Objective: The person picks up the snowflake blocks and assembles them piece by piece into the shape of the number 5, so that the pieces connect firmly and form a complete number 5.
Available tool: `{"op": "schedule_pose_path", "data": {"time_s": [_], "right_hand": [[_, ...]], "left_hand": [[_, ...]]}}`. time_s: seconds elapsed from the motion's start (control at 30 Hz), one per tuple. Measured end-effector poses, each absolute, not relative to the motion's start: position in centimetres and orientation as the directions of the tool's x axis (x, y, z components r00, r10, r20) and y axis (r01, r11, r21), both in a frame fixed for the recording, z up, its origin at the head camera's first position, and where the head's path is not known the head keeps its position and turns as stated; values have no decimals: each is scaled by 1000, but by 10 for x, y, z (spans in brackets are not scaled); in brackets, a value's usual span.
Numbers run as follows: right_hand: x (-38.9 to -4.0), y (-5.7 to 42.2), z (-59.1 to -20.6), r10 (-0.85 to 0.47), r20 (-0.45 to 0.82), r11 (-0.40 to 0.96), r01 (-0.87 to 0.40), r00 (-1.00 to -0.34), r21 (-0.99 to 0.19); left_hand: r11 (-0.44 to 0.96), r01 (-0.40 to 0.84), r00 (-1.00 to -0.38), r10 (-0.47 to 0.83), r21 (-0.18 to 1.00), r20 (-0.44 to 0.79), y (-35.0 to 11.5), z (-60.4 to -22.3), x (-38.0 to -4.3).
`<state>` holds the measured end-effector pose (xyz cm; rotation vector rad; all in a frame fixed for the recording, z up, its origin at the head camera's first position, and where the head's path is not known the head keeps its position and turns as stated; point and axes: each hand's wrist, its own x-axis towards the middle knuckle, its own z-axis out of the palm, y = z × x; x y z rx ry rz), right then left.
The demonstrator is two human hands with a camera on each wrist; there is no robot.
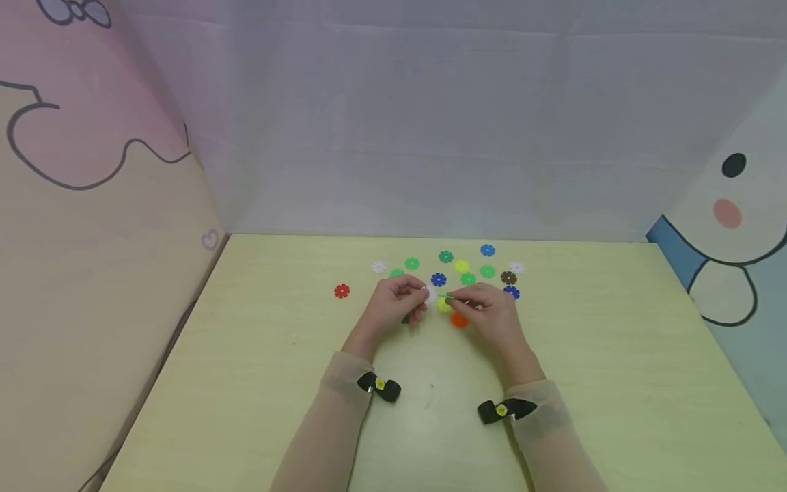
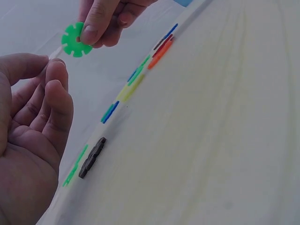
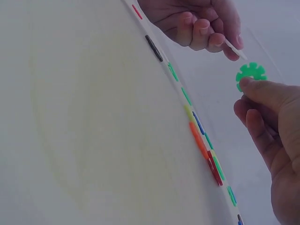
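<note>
Raised over the table, my left hand pinches a white notched plastic disc between thumb and forefinger. It is seen edge-on in the right wrist view, as a thin white disc. My right hand faces it and pinches a green notched disc by its lower edge with thumb and fingers. The rims of the two discs meet or nearly meet, the white one edge-on to the green one's notches. Below the left hand a dark disc lies on the table, mostly hidden in the head view.
Several loose notched discs lie on the pale table beyond the hands, among them a blue disc, a brown disc and an orange disc. A red disc lies apart to the left. A white sheet stands behind.
</note>
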<state>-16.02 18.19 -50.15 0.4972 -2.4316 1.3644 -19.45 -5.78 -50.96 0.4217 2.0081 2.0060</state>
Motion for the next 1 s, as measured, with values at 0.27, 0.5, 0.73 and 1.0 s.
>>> {"op": "schedule_pose_path", "data": {"time_s": [0.27,0.5,0.73,1.0], "right_hand": [[-160,184,-495,-242,576,497,-609,-781,-618],[-158,185,-492,-264,599,506,-637,-756,-581],[-158,187,-492,-283,596,472,-650,-752,-595],[-157,182,-496,-298,569,460,-638,-766,-618]], "left_hand": [[1,23,-911,411,1000,21,-57,-508,-194],[-2,43,-894,446,999,39,-57,-507,-193],[0,26,-888,458,1000,23,-56,-507,-191],[0,41,-887,461,999,36,-57,-510,-191]]}}
